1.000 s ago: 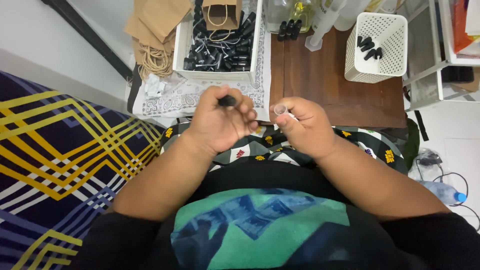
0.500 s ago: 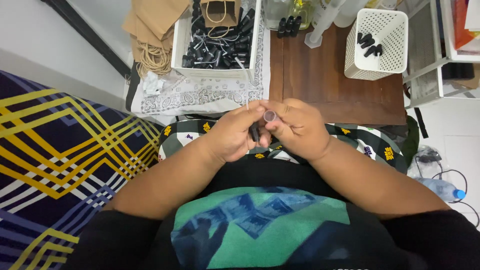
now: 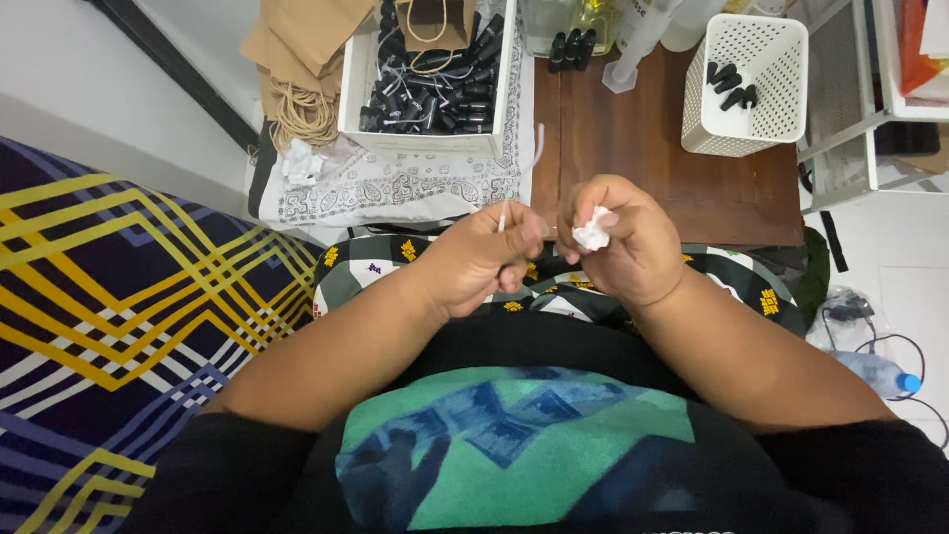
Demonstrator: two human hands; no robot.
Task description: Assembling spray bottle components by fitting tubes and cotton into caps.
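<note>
I log: left hand [image 3: 484,259] fingers pinched on thin white stick [image 3: 502,216], held upright over lap. Right hand [image 3: 623,247] fingers closed on crumpled white tissue wad [image 3: 591,233], just beside stick, apart from it. White box [image 3: 494,89] of many small black bottles on patterned cloth [image 3: 395,183]; white basket [image 3: 751,89] on table [image 3: 643,148] holds few. I judge most bottles left unprocessed.

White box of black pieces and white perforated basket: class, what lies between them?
In the head view, between the white box and basket lies bare brown tabletop, with small black bottles at its far edge.
</note>
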